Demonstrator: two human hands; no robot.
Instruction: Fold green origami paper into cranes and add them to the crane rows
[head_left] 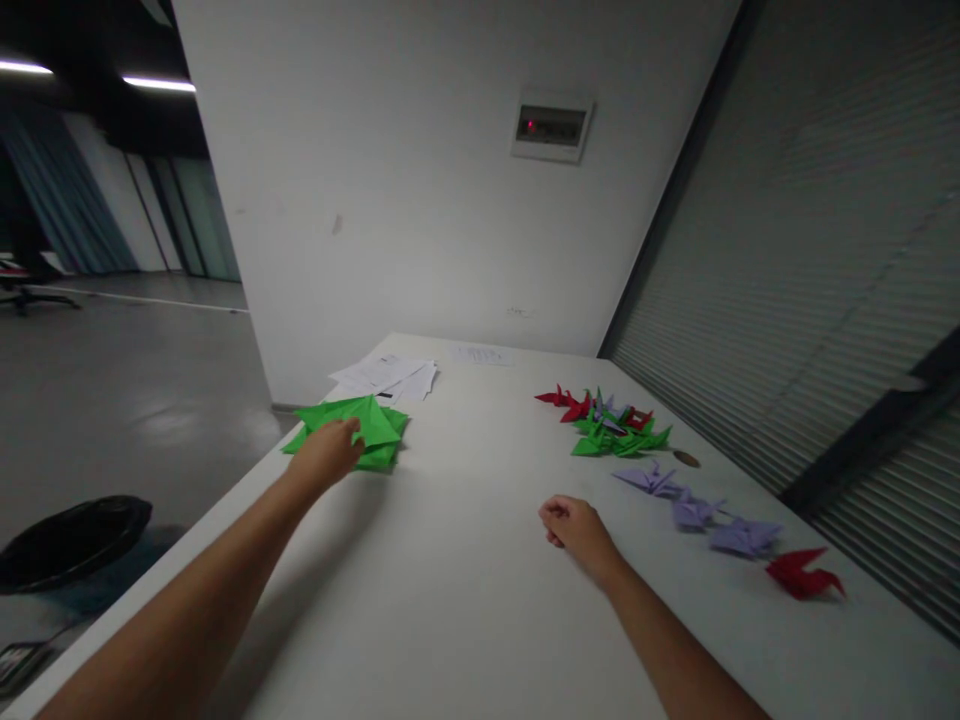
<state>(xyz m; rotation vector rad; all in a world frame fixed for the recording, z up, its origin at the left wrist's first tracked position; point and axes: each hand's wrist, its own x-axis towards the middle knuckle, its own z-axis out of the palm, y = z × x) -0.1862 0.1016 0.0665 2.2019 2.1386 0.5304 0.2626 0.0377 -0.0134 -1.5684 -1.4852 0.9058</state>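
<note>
My left hand (328, 453) is at the pile of green folded paper (384, 455) on the left side of the table. Its fingers are closed on a green paper piece (373, 418) at the top, though the fingertips are partly hidden. My right hand (577, 530) hovers over or rests on the middle of the table, fingers curled in, with nothing visible in them. To its right, purple paper cranes (694, 510) and a red paper crane (804, 574) form a slanting row. Beyond them lies a cluster of green paper cranes (611, 438) mixed with red and purple ones.
White printed sheets (386, 375) lie behind the green pile. A small brown disc (685, 458) sits near the cranes on the white table (465, 600). A wall stands at the far end, blinds (787, 300) along the right. A lined bin (75, 545) is on the floor at left.
</note>
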